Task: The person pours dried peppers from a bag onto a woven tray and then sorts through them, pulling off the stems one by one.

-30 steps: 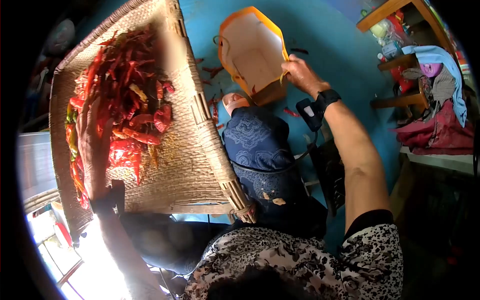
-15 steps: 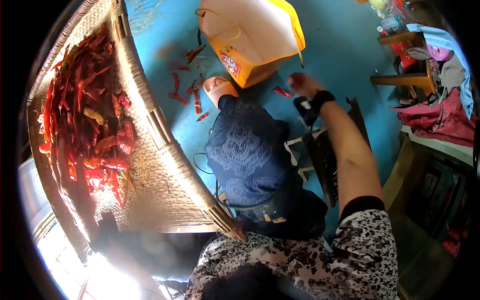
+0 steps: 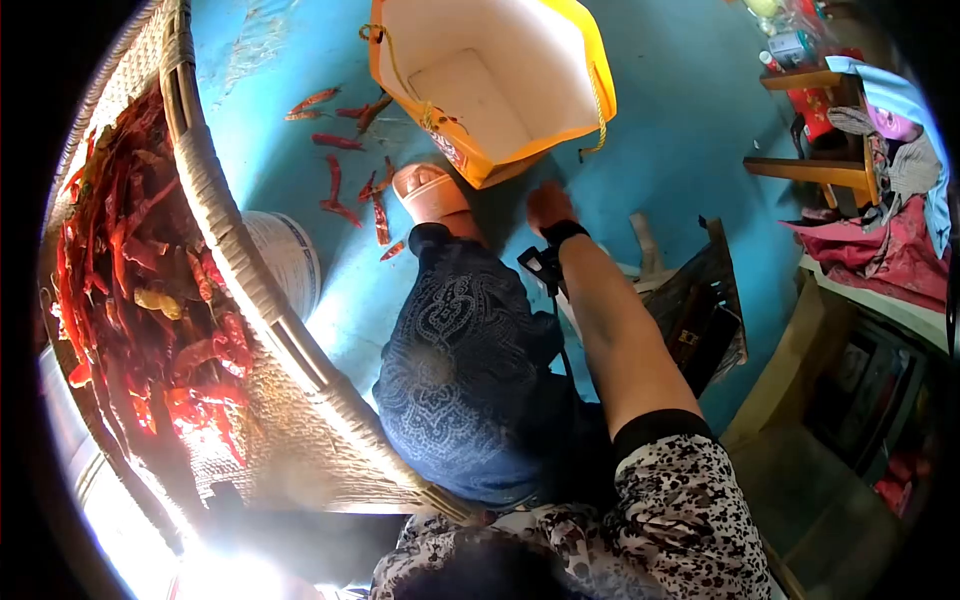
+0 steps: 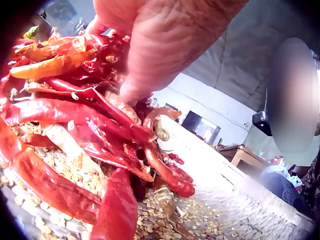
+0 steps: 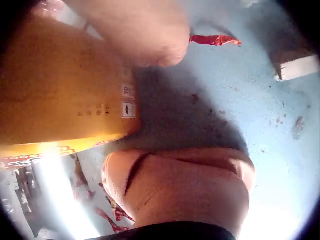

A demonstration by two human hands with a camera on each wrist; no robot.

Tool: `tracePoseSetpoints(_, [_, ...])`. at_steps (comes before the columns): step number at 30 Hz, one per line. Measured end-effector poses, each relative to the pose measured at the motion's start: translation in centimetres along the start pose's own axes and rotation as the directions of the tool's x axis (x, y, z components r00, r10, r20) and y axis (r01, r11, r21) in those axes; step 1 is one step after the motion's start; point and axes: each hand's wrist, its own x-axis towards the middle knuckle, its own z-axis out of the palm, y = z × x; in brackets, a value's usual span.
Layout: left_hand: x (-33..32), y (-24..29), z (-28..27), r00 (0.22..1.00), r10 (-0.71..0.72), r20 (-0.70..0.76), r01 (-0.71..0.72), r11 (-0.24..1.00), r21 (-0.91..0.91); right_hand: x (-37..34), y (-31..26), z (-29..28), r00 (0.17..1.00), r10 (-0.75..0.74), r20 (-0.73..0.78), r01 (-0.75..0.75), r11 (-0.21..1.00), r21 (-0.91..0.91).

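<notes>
A woven bamboo tray (image 3: 290, 340) tilts at the left of the head view, heaped with dried red chilies (image 3: 130, 250). My left hand (image 4: 170, 40) rests on the heap, its thumb and fingers reaching down among the chilies in the left wrist view. Low over the floor, my right hand (image 3: 548, 205) is beside a yellow bag (image 3: 610, 90) with a white lining and a rope handle. In the right wrist view a red chili (image 5: 217, 40) shows at that hand's edge. Its fingertips are hidden, and I cannot tell whether they grip the chili.
Several chilies (image 3: 335, 185) lie scattered on the blue floor (image 3: 680, 120) around a sandalled foot (image 3: 425, 190). A white bucket (image 3: 285, 260) stands behind the tray's rim. To the right are a wooden stool (image 3: 810, 170), cloths (image 3: 890, 240) and a dark slatted object (image 3: 700, 310).
My right hand has let go of the bag's rim and moved down to the floor beside it. In the head view the tray and chilies have shifted left and down, and the bucket has appeared.
</notes>
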Motion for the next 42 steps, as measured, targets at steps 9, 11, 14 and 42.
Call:
tracePoseSetpoints(9, [0.1, -0.1, -0.4, 0.999, 0.046, 0.024, -0.046, 0.999, 0.009, 0.5, 0.6, 4.2, 0.968, 0.189, 0.168, -0.205, 0.975, 0.087])
tracePoseSetpoints(11, [0.1, -0.2, -0.4, 0.998, 0.047, 0.028, -0.048, 0.999, 0.016, 0.7, 0.1, 4.2, 0.963, 0.188, 0.191, -0.210, 0.973, 0.100])
tracePoseSetpoints(14, [0.1, -0.5, -0.6, 0.998, 0.047, 0.037, -0.048, 0.999, 0.024, 1.0, -0.6, 3.1, 0.927, 0.172, 0.333, -0.253, 0.943, 0.216])
tracePoseSetpoints(42, [0.7, 0.7, -0.3, 1.000, 0.011, -0.020, -0.011, 1.000, -0.014, -3.0, -1.3, -26.7, 0.548, -0.166, -0.820, 0.557, 0.804, 0.209])
